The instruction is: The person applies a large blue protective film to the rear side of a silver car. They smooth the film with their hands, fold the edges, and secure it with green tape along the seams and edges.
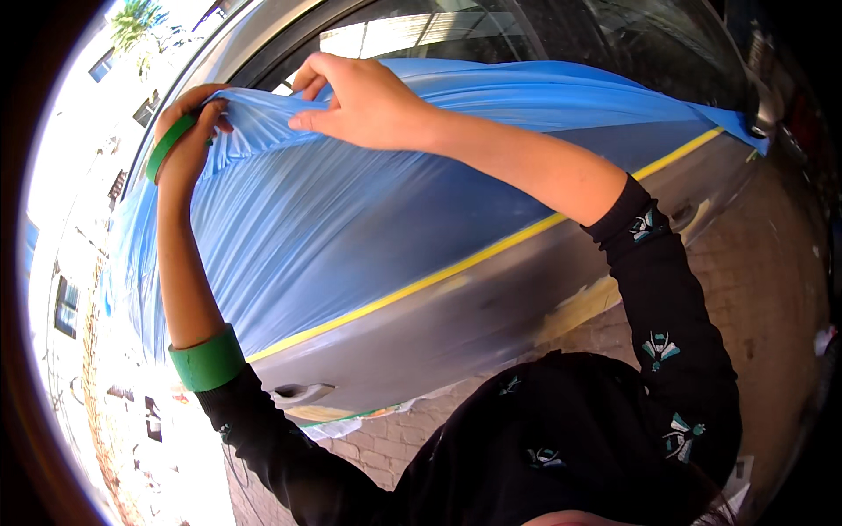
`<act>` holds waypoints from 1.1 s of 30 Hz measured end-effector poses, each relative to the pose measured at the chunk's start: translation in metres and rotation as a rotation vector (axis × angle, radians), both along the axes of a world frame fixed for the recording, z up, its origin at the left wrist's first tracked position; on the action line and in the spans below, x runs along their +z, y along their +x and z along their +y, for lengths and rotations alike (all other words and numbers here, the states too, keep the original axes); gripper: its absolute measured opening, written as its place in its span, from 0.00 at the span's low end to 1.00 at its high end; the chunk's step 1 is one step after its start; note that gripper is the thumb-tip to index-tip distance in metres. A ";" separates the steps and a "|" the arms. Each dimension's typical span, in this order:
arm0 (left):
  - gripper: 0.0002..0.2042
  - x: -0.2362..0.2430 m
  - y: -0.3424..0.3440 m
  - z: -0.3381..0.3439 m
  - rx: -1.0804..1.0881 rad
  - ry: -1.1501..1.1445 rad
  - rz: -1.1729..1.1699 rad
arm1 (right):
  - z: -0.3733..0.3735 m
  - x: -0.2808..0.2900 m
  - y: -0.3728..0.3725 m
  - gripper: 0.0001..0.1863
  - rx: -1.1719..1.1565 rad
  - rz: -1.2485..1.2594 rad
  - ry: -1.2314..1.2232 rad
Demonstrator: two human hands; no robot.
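Thin blue plastic film (289,210) lies in gathered folds over the side of a car. Along its lower part runs a yellow tape strip (491,250). At the upper left, my left hand (186,131) is closed on the bunched top edge of the film. A narrow green ring circles that wrist, and a wider green band (208,359) sits on the forearm; both look like tape rolls. My right hand (360,101) is just right of it, over the film near the window, its thumb and fingers apart. What lies behind its fingers is partly hidden.
Below the yellow strip is the dull grey-brown car body (395,351), with a door handle (303,392) low left and another (693,215) at right. The car window (438,31) is above. Brick paving (395,438) shows under the car; buildings stand at far left.
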State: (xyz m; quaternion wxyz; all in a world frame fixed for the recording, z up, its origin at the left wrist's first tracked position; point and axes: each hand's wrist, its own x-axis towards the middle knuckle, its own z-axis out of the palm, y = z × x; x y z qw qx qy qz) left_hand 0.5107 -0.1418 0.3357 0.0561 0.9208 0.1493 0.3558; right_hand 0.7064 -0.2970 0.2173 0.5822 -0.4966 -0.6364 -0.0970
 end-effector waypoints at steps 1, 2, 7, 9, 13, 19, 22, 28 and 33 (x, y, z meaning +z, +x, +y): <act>0.12 -0.004 0.004 0.005 -0.016 0.023 -0.018 | -0.012 -0.014 0.005 0.23 -0.088 -0.052 0.048; 0.12 -0.004 -0.006 0.011 -0.053 -0.018 -0.045 | -0.022 -0.024 0.001 0.22 -0.154 -0.085 0.079; 0.12 -0.007 -0.007 0.020 -0.082 -0.059 -0.074 | -0.039 -0.068 0.026 0.13 -0.441 -0.249 0.242; 0.12 -0.006 -0.003 0.017 -0.080 -0.056 -0.071 | -0.041 -0.081 0.037 0.10 -0.508 -0.277 0.317; 0.13 -0.014 -0.003 0.024 -0.122 -0.012 -0.136 | -0.049 -0.071 0.052 0.07 -0.491 -0.213 0.287; 0.18 -0.026 0.033 -0.022 -0.083 0.235 -0.335 | -0.073 -0.011 0.080 0.09 -0.567 -0.151 0.239; 0.28 -0.042 0.060 -0.079 -0.234 0.376 -0.296 | -0.074 0.012 0.082 0.12 -0.558 -0.141 0.290; 0.32 -0.069 0.148 -0.133 -0.323 0.310 -0.112 | -0.076 0.019 0.077 0.11 -0.336 0.107 0.239; 0.10 -0.067 0.158 -0.116 -0.299 0.176 0.036 | -0.099 -0.045 0.076 0.11 -0.178 0.186 0.261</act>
